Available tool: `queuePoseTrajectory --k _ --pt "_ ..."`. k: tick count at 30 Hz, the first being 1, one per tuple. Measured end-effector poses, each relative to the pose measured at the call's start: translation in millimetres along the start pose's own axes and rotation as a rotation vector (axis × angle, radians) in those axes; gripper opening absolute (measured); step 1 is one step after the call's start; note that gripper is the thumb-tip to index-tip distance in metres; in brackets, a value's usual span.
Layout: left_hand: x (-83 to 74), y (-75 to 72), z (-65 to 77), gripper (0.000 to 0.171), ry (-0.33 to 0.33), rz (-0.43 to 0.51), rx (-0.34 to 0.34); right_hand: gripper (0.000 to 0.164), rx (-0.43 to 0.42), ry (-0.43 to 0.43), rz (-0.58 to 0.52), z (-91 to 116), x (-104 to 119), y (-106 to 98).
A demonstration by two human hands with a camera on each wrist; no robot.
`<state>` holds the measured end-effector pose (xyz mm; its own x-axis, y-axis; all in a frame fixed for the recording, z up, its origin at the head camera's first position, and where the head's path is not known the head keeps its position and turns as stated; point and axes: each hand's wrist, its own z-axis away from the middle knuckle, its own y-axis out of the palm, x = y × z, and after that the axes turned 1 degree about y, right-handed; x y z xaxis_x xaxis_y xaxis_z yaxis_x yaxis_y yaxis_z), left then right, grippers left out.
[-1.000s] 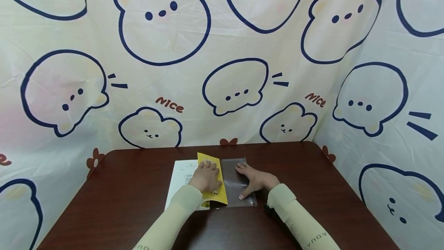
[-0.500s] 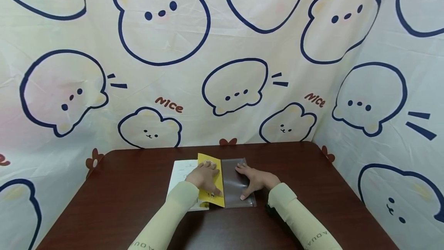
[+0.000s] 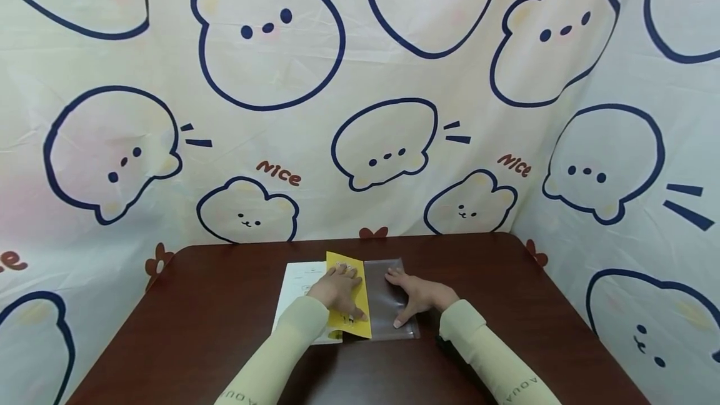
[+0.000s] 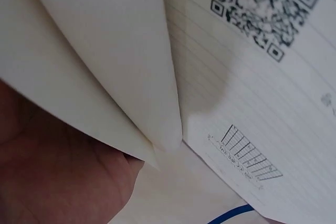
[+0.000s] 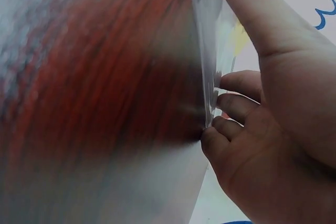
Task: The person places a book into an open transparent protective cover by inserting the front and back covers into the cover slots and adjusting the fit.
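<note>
My left hand (image 3: 340, 292) lies with fingers extended on the yellow cover (image 3: 361, 295) of a thin open booklet. The booklet's white page (image 3: 294, 285) lies to the left, partly under my wrist and sleeve. In the left wrist view, ruled lines and a QR code (image 4: 257, 9) show on the white paper, beside a bent leaf. A clear plastic book cover (image 3: 382, 305) spreads to the right, its left edge meeting the yellow cover. On it rests my right hand (image 3: 420, 295), thumb and fingers spread apart. The right wrist view shows those fingertips against the plastic film (image 5: 205, 56).
Booklet and plastic lie near the far side of a dark brown wooden table (image 3: 225, 305). Behind and beside it hangs a pale curtain (image 3: 382, 211) printed with cartoon bears.
My left hand shifts slightly over the yellow cover, which first flattens toward the plastic, then lifts a little at its lower edge. My right hand stays nearly still. The head view tilts slightly.
</note>
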<state>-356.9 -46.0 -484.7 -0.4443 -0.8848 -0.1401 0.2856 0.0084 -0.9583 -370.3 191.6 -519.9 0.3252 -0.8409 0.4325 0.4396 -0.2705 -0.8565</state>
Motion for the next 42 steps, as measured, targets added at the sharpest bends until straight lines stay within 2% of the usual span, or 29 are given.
queuePoseTrajectory --k 12,20,42 --pt "-0.1 4.1 -6.0 0.088 0.003 -0.004 0.021 0.113 0.009 -0.003 -0.007 -0.7 1.1 -1.3" --pt "1.4 5.2 -5.1 0.089 0.02 -0.005 0.024 0.115 0.027 -0.011 -0.009 -1.8 0.9 -2.2" --pt "-1.2 9.7 -4.7 0.09 0.038 0.014 -0.02 0.114 0.046 0.01 -0.023 -0.4 4.0 -5.9"
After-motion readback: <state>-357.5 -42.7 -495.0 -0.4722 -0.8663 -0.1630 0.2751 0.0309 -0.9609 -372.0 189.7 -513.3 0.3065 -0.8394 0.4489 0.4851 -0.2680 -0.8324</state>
